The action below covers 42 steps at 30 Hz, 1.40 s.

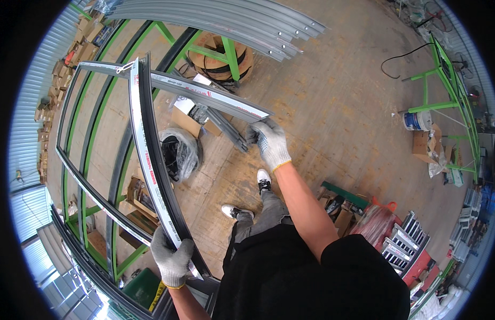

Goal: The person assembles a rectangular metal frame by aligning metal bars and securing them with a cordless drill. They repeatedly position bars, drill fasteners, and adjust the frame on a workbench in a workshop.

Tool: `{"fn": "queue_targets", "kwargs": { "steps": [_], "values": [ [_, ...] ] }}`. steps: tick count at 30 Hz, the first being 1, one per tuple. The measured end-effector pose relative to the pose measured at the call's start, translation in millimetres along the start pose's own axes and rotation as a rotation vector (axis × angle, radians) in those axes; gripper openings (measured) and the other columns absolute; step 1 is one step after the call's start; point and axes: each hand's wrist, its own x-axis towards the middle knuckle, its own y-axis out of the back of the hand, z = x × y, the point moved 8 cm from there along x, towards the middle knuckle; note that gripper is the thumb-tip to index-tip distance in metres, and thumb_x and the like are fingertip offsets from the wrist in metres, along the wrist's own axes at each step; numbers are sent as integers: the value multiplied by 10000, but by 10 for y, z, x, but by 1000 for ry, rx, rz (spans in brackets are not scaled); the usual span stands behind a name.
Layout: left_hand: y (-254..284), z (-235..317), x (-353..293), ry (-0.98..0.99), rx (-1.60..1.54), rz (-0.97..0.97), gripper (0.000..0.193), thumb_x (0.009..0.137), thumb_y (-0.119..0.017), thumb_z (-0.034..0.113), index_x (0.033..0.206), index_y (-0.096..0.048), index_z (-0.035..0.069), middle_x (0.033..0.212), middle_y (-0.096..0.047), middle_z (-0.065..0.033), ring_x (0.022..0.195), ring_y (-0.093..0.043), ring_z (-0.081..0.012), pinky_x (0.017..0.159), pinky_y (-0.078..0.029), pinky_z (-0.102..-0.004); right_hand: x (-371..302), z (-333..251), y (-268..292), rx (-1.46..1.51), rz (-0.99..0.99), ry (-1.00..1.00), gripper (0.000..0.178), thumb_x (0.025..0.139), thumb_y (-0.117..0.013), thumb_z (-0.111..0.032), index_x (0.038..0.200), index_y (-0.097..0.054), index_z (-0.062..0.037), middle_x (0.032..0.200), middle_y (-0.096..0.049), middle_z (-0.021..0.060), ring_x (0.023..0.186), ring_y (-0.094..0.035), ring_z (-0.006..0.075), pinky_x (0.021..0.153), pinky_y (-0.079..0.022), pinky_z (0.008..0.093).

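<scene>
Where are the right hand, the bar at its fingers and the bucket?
Right hand (273, 144): head view, middle of its glove.
Bar (207, 95): head view, printed strip along its face.
Bucket (417, 121): head view, its side.

From afar I see the person (311, 277) wearing a black short-sleeved top (359, 272), grey trousers (272, 207), white-and-black shoes (264, 177) and pale grey knitted gloves (174, 262) with yellow cuff edges (282, 165), blue-dotted on the right hand (270, 143).

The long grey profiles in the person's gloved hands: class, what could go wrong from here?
The left hand grips one profile, which crosses the other profile, held by the right hand; they might scrape. If the right hand slips, that end could drop towards the floor. The grey bars ahead of the shoes could be a trip hazard.
</scene>
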Motion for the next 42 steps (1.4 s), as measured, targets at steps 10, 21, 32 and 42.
{"fn": "queue_targets", "kwargs": {
  "steps": [10, 21, 32, 42],
  "values": [
    [88, 81, 9, -167, 250, 43, 301, 682, -785, 134, 904, -635, -2, 765, -606, -95, 696, -563, -200, 668, -497, -363, -390, -25, 158, -713, -35, -24, 232, 1002, -671, -160, 1178, -735, -22, 956, -720, 44, 820, -632, 126, 765, -530, 294],
    [-756, 219, -44, -289, 397, -370, 422, 746, -763, 397, 909, -697, 13, 911, -689, -222, 915, -708, -417, 820, -568, -471, -1680, -398, -911, -770, -366, 116, 442, 981, -715, -311, 1219, -637, 53, 1022, -650, 88, 903, -613, 137, 750, -503, 279],
    [676, -145, -160, -252, -63, 153, 272, 981, -678, 234, 1090, -737, -8, 892, -743, -59, 778, -656, -119, 724, -523, -284, -1538, -421, -587, -502, -33, 242, 330, 926, -731, -225, 1126, -646, 24, 897, -597, 50, 750, -591, 134, 666, -490, 272],
    [606, -2122, -1031, 381, -544, 203, 401, 1052, -606, 370, 1052, -717, -15, 682, -526, 3, 605, -489, -98, 562, -388, -273, -1842, -333, -173, -636, 52, 311, 383, 931, -737, -233, 1178, -629, 40, 1030, -628, 59, 930, -579, 164, 873, -492, 326]
  ]
}}
